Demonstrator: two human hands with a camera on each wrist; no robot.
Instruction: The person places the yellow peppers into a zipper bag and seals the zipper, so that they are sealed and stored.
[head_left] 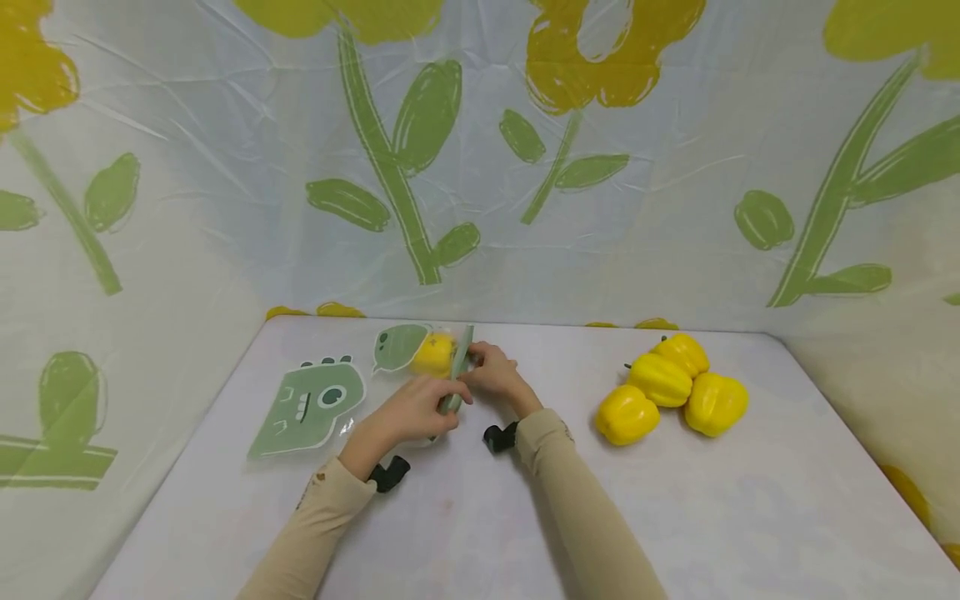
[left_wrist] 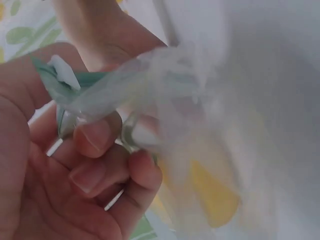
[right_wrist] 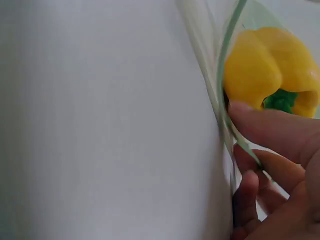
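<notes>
A clear plastic bag with a green print (head_left: 401,346) lies in the middle left of the table, its open green edge turned to the right. Inside it sits a yellow bell pepper (head_left: 433,354); the right wrist view shows that pepper (right_wrist: 272,65) with its green stem end toward the opening. My left hand (head_left: 416,408) grips the near end of the bag's edge, fingers curled round the plastic (left_wrist: 85,85). At the far end of that edge, my right hand (head_left: 497,371) pinches the rim (right_wrist: 240,142) between thumb and fingers.
Another green monster-print bag (head_left: 303,417) lies flat to the left. Several yellow bell peppers (head_left: 660,379) are grouped on the right of the white table (head_left: 465,533). A flower-patterned curtain (head_left: 480,167) encloses the back and sides.
</notes>
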